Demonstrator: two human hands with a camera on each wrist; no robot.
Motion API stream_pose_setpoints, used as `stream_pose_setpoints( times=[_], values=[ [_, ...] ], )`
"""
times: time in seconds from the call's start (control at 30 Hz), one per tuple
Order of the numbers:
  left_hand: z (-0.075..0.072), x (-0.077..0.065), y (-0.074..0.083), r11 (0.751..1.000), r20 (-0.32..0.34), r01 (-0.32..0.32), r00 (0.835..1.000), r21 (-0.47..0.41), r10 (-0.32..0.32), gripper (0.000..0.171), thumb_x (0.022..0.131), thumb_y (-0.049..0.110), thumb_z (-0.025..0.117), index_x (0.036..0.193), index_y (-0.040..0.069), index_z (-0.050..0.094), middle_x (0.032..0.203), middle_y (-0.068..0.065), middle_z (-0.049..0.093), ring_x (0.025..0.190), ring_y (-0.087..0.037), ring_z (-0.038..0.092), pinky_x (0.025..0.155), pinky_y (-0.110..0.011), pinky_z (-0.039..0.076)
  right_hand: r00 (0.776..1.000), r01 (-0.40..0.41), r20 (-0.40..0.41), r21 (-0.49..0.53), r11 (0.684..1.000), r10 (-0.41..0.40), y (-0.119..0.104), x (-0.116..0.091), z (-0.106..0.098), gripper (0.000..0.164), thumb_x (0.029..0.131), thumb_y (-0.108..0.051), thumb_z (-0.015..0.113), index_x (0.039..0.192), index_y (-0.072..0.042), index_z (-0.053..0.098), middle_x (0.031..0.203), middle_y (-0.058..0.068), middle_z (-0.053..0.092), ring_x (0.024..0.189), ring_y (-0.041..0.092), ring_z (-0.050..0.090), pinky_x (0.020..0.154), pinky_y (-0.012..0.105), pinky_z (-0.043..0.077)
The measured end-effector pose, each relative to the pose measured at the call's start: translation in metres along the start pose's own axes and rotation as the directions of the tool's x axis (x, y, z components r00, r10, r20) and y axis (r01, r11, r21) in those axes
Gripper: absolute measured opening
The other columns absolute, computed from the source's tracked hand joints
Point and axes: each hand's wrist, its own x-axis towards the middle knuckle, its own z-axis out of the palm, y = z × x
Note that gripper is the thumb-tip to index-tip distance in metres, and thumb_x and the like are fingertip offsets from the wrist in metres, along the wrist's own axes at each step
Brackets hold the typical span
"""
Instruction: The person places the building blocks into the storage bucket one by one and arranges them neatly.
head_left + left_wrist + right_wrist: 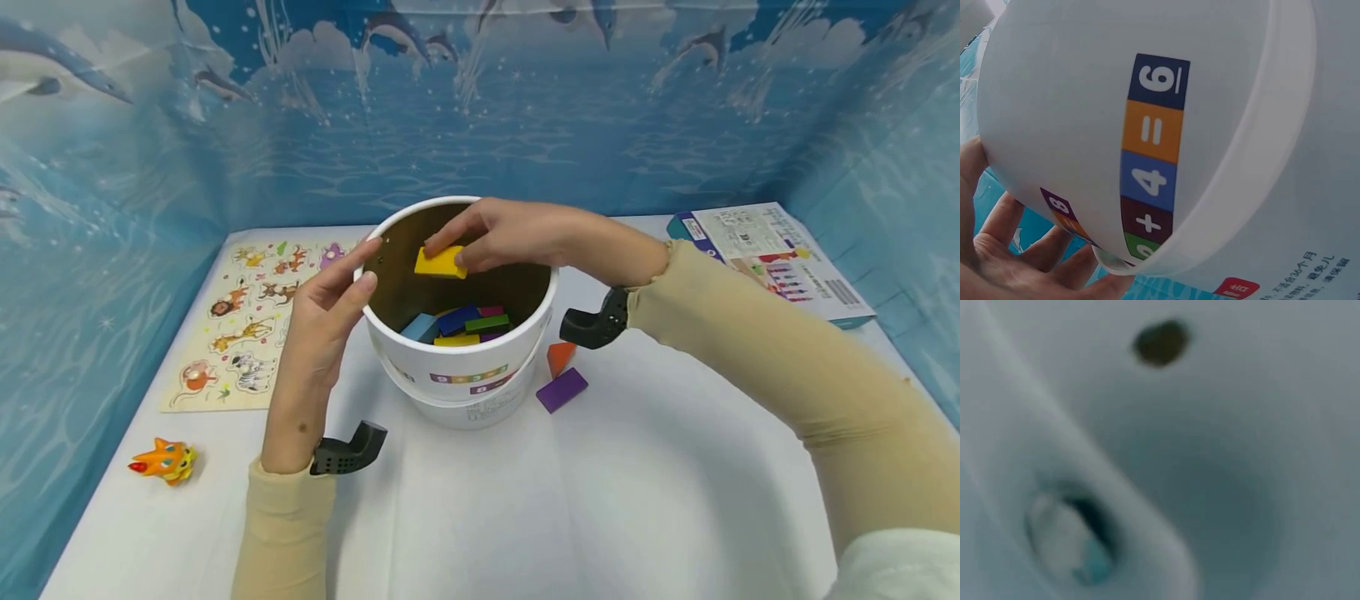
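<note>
My right hand (510, 233) pinches a yellow block (441, 262) between fingers and thumb, over the mouth of a white bucket (480, 362). Inside the bucket lie several blocks, among them a light blue block (421, 327), a dark blue block (458, 318) and a green block (487, 324). My left hand (318, 312) rests against the bucket's left side, thumb and index fingertip close to the rim. Its other fingers spread along the outer wall in the left wrist view. The blurred right wrist view shows the bucket's pale outside; my right hand is out of sight there.
A purple block (562, 390) and an orange piece (559, 358) lie right of the bucket. An animal puzzle board (217, 333) is at the left, with an orange toy figure (165, 461) in front. A printed box (780, 258) sits at the back right.
</note>
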Motion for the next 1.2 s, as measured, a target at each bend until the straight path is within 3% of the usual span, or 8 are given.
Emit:
stream_pose_setpoints(
  times=[0.17, 0.3, 0.53, 0.6, 0.7, 0.8, 0.97, 1.2],
  values=[
    [-0.001, 0.0, -0.001, 1.0, 0.006, -0.007, 1.0, -0.005, 0.007, 0.036, 0.086, 0.012, 0.057, 0.121, 0.011, 0.056, 0.13, -0.006, 0.048, 0.12, -0.026, 0.04, 0.098, -0.048, 0.033, 0.999, -0.014, 0.035, 0.028, 1.0, 0.013, 0.001, 0.008, 0.006, 0.037, 0.09, -0.001, 0.044, 0.127, -0.004, 0.047, 0.127, 0.009, 0.046, 0.11, 0.02, 0.05, 0.092, 0.034, 0.042],
    [0.0, 0.0, -0.002, 1.0, 0.011, -0.009, 1.0, -0.002, 0.009, 0.036, 0.086, 0.013, 0.057, 0.122, 0.011, 0.056, 0.13, -0.006, 0.048, 0.121, -0.024, 0.039, 0.098, -0.051, 0.03, 0.983, 0.175, -0.079, 0.111, 0.978, -0.167, 0.003, 0.0, 0.007, 0.033, 0.092, -0.005, 0.044, 0.125, -0.001, 0.047, 0.127, 0.014, 0.047, 0.111, 0.019, 0.051, 0.092, 0.034, 0.041],
    [-0.001, 0.001, -0.001, 1.0, 0.004, 0.004, 1.0, -0.008, -0.004, 0.037, 0.085, 0.013, 0.059, 0.121, 0.011, 0.056, 0.13, -0.005, 0.047, 0.123, -0.022, 0.038, 0.099, -0.051, 0.029, 0.798, 0.554, -0.391, 0.182, 0.812, -0.458, 0.022, -0.048, 0.009, 0.029, 0.091, -0.005, 0.046, 0.118, 0.0, 0.054, 0.12, 0.016, 0.053, 0.112, 0.026, 0.05, 0.095, 0.035, 0.039],
    [-0.001, 0.001, -0.001, 1.0, 0.006, 0.0, 1.0, -0.013, 0.0, 0.037, 0.084, 0.013, 0.059, 0.121, 0.011, 0.056, 0.131, -0.006, 0.047, 0.123, -0.022, 0.037, 0.099, -0.051, 0.029, 0.737, 0.623, -0.48, 0.207, 0.755, -0.476, 0.039, -0.064, 0.008, 0.028, 0.091, -0.003, 0.045, 0.116, 0.0, 0.055, 0.119, 0.016, 0.054, 0.112, 0.029, 0.049, 0.095, 0.036, 0.038],
    [-0.002, 0.001, 0.0, 1.0, 0.009, -0.006, 1.0, -0.017, 0.006, 0.037, 0.084, 0.012, 0.059, 0.121, 0.01, 0.056, 0.131, -0.006, 0.047, 0.123, -0.022, 0.037, 0.099, -0.052, 0.029, 0.696, 0.658, -0.571, 0.265, 0.705, -0.435, 0.076, -0.08, 0.007, 0.028, 0.091, 0.0, 0.044, 0.116, 0.001, 0.055, 0.117, 0.015, 0.055, 0.111, 0.028, 0.05, 0.096, 0.035, 0.037],
    [-0.002, 0.001, 0.001, 1.0, 0.005, -0.007, 1.0, -0.02, 0.007, 0.037, 0.084, 0.012, 0.059, 0.121, 0.01, 0.056, 0.13, -0.006, 0.047, 0.123, -0.022, 0.037, 0.099, -0.052, 0.028, 0.736, 0.58, -0.603, 0.329, 0.745, -0.307, 0.121, -0.086, 0.009, 0.03, 0.091, 0.0, 0.044, 0.12, -0.001, 0.052, 0.119, 0.012, 0.054, 0.113, 0.024, 0.049, 0.095, 0.031, 0.038],
    [-0.001, 0.002, 0.001, 1.0, -0.004, 0.0, 1.0, -0.02, 0.0, 0.036, 0.084, 0.012, 0.06, 0.12, 0.011, 0.057, 0.13, -0.006, 0.048, 0.123, -0.021, 0.037, 0.099, -0.051, 0.029, 0.839, 0.276, -0.537, 0.269, 0.923, -0.094, 0.191, -0.082, 0.024, 0.036, 0.09, -0.01, 0.05, 0.126, -0.005, 0.048, 0.127, 0.009, 0.049, 0.117, 0.018, 0.046, 0.094, 0.024, 0.038],
    [-0.001, 0.002, 0.0, 1.0, -0.011, 0.004, 1.0, -0.028, -0.004, 0.036, 0.084, 0.012, 0.06, 0.12, 0.011, 0.057, 0.129, -0.006, 0.048, 0.122, -0.021, 0.038, 0.099, -0.051, 0.029, 0.923, 0.221, -0.337, 0.065, 0.973, -0.187, 0.23, -0.069, 0.036, 0.042, 0.086, -0.004, 0.055, 0.126, 0.002, 0.045, 0.128, 0.018, 0.046, 0.119, 0.029, 0.042, 0.095, 0.028, 0.038]
  ],
)
